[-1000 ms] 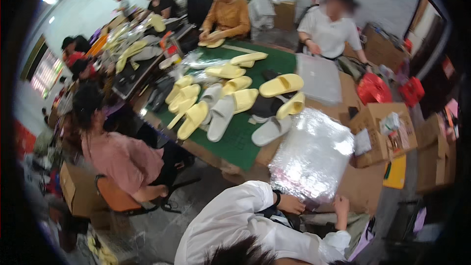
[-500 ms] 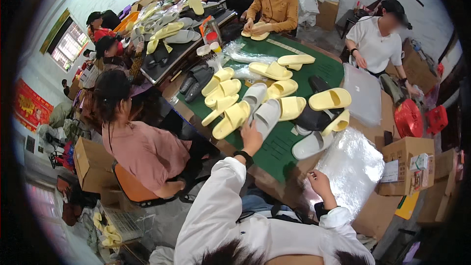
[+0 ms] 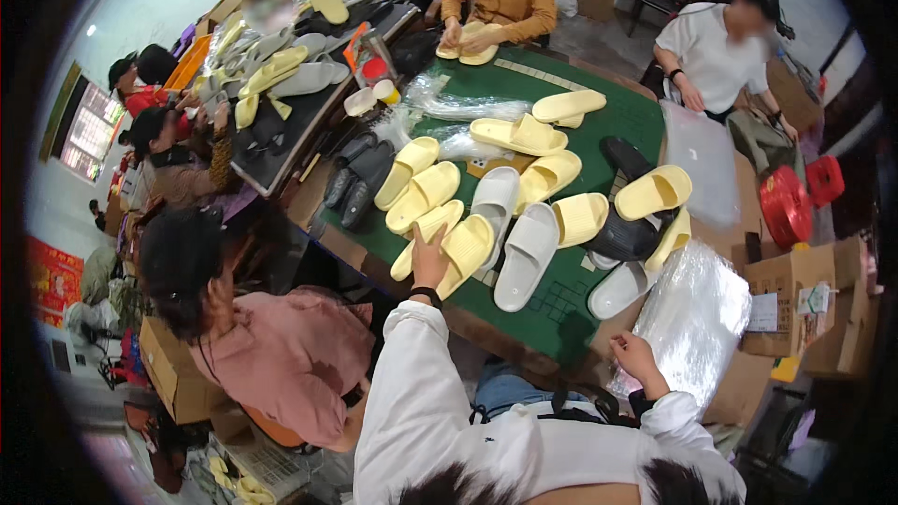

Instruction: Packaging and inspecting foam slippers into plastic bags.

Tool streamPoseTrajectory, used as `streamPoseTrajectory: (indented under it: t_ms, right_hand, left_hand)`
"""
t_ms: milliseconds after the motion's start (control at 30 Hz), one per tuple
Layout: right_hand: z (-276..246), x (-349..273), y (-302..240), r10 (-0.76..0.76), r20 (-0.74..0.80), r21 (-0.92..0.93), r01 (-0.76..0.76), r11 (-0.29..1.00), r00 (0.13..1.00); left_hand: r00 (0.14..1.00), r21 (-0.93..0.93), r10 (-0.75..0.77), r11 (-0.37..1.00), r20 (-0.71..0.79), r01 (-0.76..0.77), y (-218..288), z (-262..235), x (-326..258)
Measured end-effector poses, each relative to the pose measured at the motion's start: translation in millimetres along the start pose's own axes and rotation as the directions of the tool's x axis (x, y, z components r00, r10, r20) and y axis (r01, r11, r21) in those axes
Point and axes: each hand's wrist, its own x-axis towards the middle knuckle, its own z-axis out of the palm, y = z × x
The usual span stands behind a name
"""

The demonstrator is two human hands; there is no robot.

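My left hand (image 3: 430, 264) reaches over the near left of the green table mat. Its thumb and forefinger are apart, touching or just over a yellow slide slipper (image 3: 437, 218); a second yellow slipper (image 3: 468, 248) lies against its right side. Two grey slippers, a nearer one (image 3: 526, 262) and a farther one (image 3: 496, 196), rest to the right of these. My right hand (image 3: 638, 360) hovers by the stack of clear plastic bags (image 3: 697, 327), its fingers loosely curled with nothing visible in them. Another grey slipper (image 3: 619, 290) lies beyond that hand, partly under a yellow one (image 3: 672, 241).
More yellow slippers (image 3: 519, 136) and black slippers (image 3: 360, 178) cover the green mat (image 3: 552, 318). A person in pink (image 3: 281, 346) sits close on my left; others work across the table. A cardboard box (image 3: 790, 295) and red tape roll (image 3: 786, 206) stand at the right.
My left hand has left the nearer grey slipper and moved left to the yellow slippers. My right hand stays by the plastic bags. The whole view has shifted a little.
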Motion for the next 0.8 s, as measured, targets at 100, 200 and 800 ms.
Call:
streamPoseTrajectory:
  t_ms: [100,200,800]
  right_hand:
    - [1,-1,-3,0.011,0.035,-0.053,-0.010,0.999,0.999]
    - [-2,-1,-14,-0.027,0.029,-0.140,0.031,0.990,0.999]
    - [-24,-59,2,-0.217,-0.204,0.595,0.297,0.747,0.955]
  left_hand:
    - [0.996,0.102,0.072,0.993,-0.045,-0.067,-4,12,9]
    - [0.977,0.122,0.187,0.977,-0.102,-0.174,-4,22,15]
    - [0.762,-0.574,0.647,0.629,0.015,-0.524,297,68,-107]
